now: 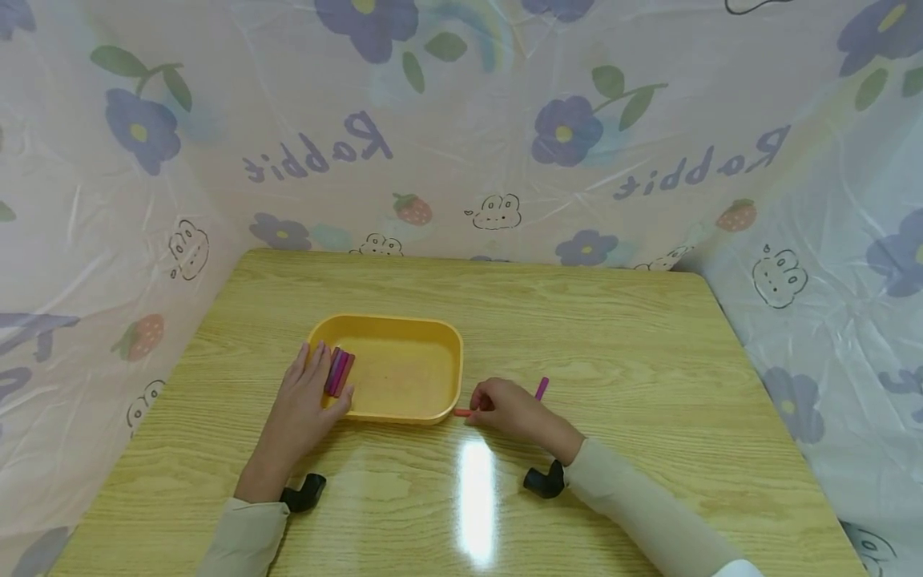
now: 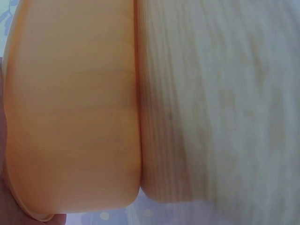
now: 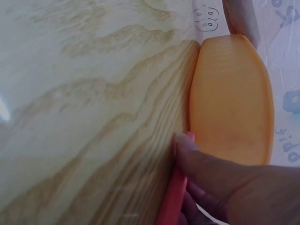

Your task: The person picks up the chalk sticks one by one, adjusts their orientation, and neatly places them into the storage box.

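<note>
A yellow-orange plastic tray (image 1: 392,417) sits on the table left of centre. My left hand (image 1: 306,401) holds its left end, thumb over the front rim and the other fingers along the end wall. Several purple, pink and dark red crayon-like sticks (image 1: 340,373) lie side by side in the tray, close to that hand. Just outside the tray's front right corner, my right hand (image 1: 508,409) pinches a red crayon-like stick (image 3: 173,197) low over the wood. Behind this hand a magenta stick (image 1: 542,388) shows, its lower end hidden.
The wood-grain table (image 1: 620,336) has a bright reflection near the front. Dark mounts (image 1: 546,481) sit at both wrists. A patterned plastic sheet (image 1: 447,128) hangs behind the table and at both sides.
</note>
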A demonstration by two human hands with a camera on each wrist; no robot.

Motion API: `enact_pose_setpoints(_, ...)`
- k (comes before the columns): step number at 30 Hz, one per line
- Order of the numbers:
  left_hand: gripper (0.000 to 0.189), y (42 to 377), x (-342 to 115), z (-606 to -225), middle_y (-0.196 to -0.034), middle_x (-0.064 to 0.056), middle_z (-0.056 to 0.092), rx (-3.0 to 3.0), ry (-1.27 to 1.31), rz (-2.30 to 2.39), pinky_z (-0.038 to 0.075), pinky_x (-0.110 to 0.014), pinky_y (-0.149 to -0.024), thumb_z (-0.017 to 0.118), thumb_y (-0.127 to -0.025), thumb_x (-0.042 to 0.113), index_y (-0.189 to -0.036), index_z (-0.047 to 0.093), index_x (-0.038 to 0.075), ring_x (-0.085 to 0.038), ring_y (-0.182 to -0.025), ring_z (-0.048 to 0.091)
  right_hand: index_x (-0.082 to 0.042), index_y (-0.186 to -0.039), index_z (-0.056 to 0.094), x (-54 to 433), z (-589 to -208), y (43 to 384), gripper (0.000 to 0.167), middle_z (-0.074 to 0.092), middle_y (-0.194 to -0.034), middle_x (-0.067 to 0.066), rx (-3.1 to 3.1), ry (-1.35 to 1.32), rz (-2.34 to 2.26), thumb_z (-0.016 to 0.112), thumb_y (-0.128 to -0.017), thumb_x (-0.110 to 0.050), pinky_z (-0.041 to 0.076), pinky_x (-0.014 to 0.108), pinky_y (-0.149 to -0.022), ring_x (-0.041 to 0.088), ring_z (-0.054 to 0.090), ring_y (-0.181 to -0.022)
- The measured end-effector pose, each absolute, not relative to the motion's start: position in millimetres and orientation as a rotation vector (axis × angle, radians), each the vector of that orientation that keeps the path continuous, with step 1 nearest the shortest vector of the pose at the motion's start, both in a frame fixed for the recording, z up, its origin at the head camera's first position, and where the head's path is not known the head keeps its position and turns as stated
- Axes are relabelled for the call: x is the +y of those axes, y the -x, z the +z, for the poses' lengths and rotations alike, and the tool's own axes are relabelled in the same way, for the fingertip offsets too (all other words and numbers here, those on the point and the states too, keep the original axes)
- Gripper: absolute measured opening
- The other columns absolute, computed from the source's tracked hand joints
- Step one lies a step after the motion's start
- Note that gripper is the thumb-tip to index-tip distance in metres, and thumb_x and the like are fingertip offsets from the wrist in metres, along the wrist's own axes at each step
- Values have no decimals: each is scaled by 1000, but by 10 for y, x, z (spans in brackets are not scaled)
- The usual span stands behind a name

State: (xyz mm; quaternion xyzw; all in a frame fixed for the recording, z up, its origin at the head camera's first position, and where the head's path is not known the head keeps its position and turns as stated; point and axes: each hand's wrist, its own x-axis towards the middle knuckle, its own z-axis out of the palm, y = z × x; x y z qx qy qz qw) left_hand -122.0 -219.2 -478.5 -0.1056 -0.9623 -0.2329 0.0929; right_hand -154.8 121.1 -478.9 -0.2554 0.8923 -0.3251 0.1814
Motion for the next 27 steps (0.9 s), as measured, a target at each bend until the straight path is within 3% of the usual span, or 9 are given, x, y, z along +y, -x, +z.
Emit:
enact_pose_setpoints(9,75,1216,-2188,-4779,-148,-22,24,-2855,316,-701,9,-49,-111,55,-91,41,-143,27,-5,-32,-140,4,-14,-80,61,1172,-4792,1541,15,53,-67,-6,2544,709,-867,70,-84,-25,40,24,-54,9,46,-60)
enact_pose_setpoints(27,75,1215,-2189,-4782,-148,-22,24,-2848,317,-697,9,-49,-111,54,-91,42,-143,28,-5,-32,-140,5,-15,-86,62,1262,-4676,1560,17,55,-73,-5,2488,689,-910,59,-92,-30,43,24,-58,10,49,-66)
